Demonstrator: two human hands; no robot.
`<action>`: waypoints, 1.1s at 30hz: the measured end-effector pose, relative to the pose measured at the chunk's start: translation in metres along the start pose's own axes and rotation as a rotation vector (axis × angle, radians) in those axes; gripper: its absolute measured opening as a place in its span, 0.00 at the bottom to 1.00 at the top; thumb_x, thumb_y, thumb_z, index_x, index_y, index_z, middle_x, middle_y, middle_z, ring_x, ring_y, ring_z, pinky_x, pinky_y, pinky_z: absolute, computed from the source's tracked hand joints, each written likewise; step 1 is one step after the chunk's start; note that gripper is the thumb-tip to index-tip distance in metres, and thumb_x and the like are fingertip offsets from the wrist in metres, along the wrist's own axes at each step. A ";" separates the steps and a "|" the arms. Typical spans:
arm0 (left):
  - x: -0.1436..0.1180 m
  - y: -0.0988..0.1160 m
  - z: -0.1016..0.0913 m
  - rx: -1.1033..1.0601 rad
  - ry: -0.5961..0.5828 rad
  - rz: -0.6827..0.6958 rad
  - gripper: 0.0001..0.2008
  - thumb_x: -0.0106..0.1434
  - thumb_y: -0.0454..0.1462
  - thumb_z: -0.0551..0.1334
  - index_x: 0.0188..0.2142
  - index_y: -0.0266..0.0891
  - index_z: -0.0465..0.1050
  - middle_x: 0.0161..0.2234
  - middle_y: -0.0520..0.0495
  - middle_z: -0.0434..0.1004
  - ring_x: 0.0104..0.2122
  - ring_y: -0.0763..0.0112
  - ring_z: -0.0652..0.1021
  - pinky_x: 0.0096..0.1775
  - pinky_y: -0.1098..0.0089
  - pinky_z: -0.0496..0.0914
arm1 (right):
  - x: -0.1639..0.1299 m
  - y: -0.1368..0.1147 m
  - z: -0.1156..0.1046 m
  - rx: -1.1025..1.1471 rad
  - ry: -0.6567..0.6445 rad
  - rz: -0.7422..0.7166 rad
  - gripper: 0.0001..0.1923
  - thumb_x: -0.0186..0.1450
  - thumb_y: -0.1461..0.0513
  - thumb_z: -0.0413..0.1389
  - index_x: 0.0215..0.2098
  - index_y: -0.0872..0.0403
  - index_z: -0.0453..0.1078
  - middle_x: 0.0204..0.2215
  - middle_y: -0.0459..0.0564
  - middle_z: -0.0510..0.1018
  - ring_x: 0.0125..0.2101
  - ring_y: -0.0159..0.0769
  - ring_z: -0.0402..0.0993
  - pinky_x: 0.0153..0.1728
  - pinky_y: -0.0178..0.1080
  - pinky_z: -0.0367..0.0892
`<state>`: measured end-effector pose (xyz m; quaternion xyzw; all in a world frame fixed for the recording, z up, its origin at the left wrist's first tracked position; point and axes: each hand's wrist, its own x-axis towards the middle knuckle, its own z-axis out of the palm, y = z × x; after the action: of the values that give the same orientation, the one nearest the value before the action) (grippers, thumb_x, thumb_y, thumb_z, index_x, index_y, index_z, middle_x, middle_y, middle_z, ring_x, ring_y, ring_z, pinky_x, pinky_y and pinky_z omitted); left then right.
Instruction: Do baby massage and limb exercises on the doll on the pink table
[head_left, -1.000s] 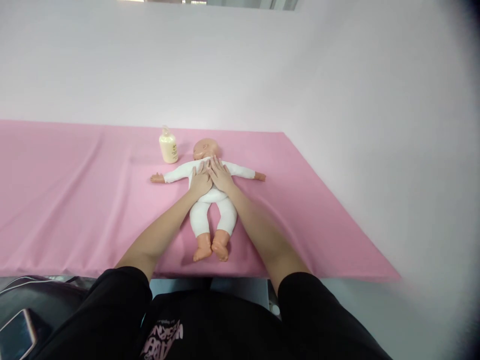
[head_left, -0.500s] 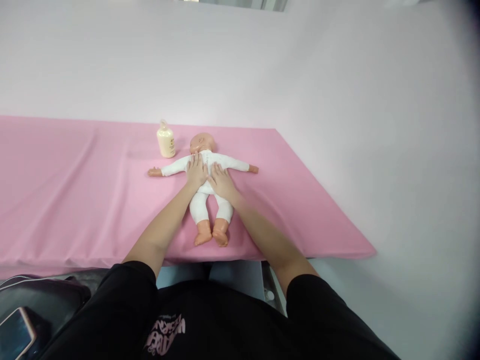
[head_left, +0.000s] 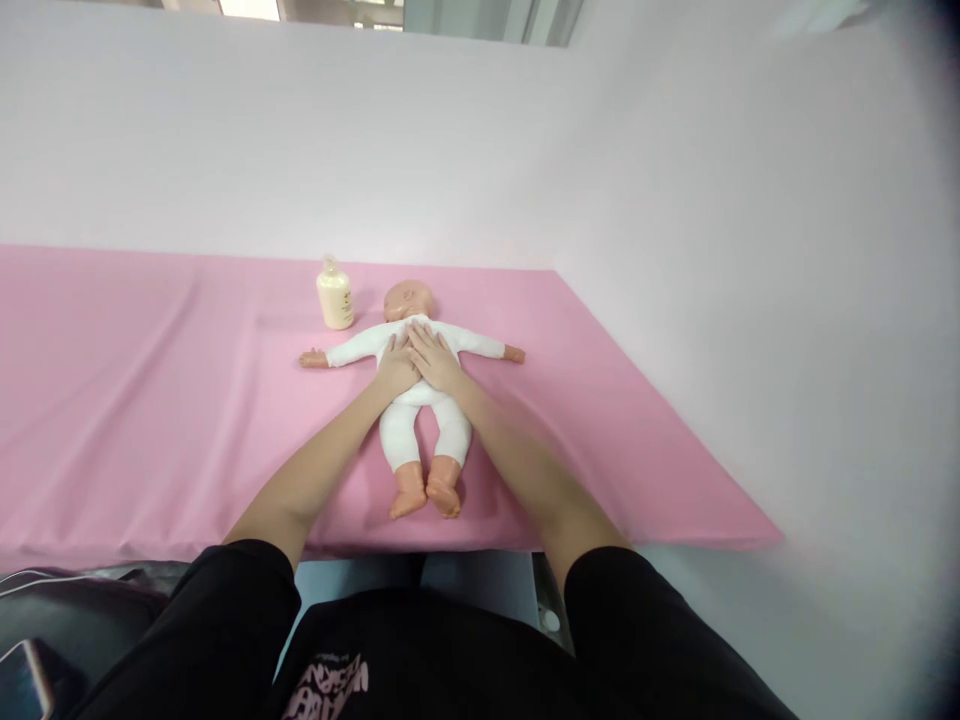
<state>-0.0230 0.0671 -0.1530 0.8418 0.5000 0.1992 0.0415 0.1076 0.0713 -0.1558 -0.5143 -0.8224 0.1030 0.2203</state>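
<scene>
Two bare hands lie flat on the white-clothed torso of a doll [head_left: 424,397], palms down and fingers stretched out, gripping nothing. The left hand [head_left: 398,366] covers the left part of the torso, as the person sees it, and the right hand [head_left: 435,358] covers the right part. They meet over the doll's middle, where the right hand's fingers seem to lap slightly over the left's; how far cannot be told.

The doll is stretched out on a tabletop draped in pink cloth [head_left: 150,400], its head away from the person, its arms spread to both sides and its bare feet pointing toward the person, near the cloth's front edge. Just left of the doll's head, beyond its outstretched arm, a cream-coloured pump bottle [head_left: 336,302] stands upright, with small dark print on its side.

Behind the doll, past the cloth, rises a pale wall [head_left: 450,150]. Nearer than the doll's feet are the person's black sleeves [head_left: 232,620] and a black shirt with pink lettering [head_left: 330,685]. Well to the doll's near left, a phone [head_left: 22,685] is partly cut off by the edge of view.
</scene>
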 end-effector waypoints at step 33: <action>-0.009 -0.075 0.004 0.182 0.246 -0.424 0.27 0.75 0.42 0.45 0.60 0.32 0.72 0.60 0.33 0.76 0.63 0.45 0.70 0.70 0.46 0.54 | 0.003 0.053 -0.006 0.084 0.143 0.252 0.34 0.75 0.52 0.41 0.73 0.60 0.57 0.73 0.64 0.58 0.74 0.55 0.50 0.73 0.64 0.43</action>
<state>-0.0871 0.0971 -0.1794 0.6880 0.6824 0.2410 -0.0548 0.1512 0.0977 -0.1705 -0.6100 -0.7284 0.1272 0.2850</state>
